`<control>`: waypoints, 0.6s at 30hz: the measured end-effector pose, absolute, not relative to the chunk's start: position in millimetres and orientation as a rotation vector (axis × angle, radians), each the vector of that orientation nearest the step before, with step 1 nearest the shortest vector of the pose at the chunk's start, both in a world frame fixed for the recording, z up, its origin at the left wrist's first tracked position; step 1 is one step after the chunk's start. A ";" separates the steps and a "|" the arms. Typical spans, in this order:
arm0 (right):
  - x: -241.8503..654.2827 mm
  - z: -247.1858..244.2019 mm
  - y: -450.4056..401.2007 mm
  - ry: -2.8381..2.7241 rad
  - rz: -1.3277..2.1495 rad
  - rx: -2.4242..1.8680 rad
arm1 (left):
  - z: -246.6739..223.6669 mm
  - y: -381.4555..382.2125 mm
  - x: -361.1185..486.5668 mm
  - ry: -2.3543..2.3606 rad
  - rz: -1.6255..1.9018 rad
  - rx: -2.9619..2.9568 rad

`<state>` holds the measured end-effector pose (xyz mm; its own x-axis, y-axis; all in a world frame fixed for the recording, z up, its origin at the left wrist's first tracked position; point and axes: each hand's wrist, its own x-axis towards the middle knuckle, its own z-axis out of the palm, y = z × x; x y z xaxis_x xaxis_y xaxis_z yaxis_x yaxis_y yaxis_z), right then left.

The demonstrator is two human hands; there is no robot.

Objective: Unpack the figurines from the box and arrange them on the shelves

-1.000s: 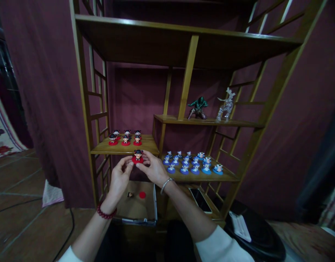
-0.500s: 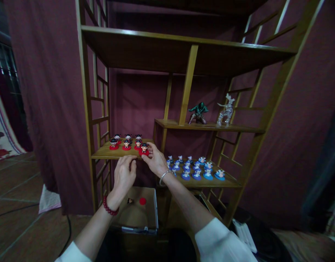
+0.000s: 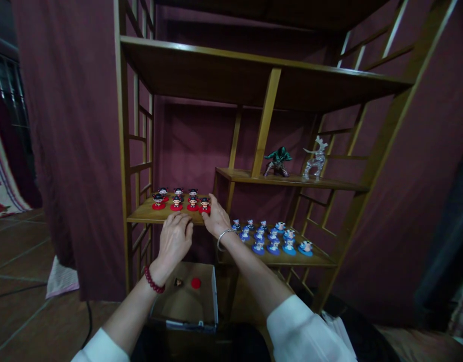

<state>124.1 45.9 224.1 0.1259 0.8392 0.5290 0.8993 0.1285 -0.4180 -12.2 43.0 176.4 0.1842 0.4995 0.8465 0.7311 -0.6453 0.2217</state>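
Note:
My right hand (image 3: 218,218) has its fingers and thumb around a small black-haired figurine on a red base (image 3: 204,204), at the right end of the front row on the left shelf (image 3: 144,215). Its base appears to be at shelf level. Beside it stand several similar red-based figurines (image 3: 176,202) in two rows. My left hand (image 3: 175,237) is at the shelf's front edge, fingers loosely bent and thumb apart, with nothing visible in it. Below, an open cardboard box (image 3: 186,306) contains a red disc (image 3: 195,283) and a small dark-topped piece (image 3: 178,282).
Several blue and purple figurines (image 3: 259,234) fill the lower right shelf (image 3: 284,259). Above them, a green crouching figure (image 3: 278,162) and a clear deer-like figure (image 3: 315,160) share a raised shelf (image 3: 242,175). A wooden post (image 3: 267,123) divides the upper space.
My right hand has moved the figurine rightward and back, from in front of the row into line at its right end. My left hand stays by the shelf edge. The view has shifted slightly.

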 end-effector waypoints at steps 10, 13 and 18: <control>125.3 228.9 69.4 -1.656 -0.019 -1.773 | 175.7 49.3 -13.3 -1.175 -1.491 -2.277; 125.7 228.8 76.5 -1.664 -0.017 -1.807 | 175.5 49.5 -14.6 -1.170 -1.493 -2.301; 126.1 229.4 83.4 -1.693 -0.037 -1.896 | 174.9 50.3 -16.7 -1.169 -1.486 -2.313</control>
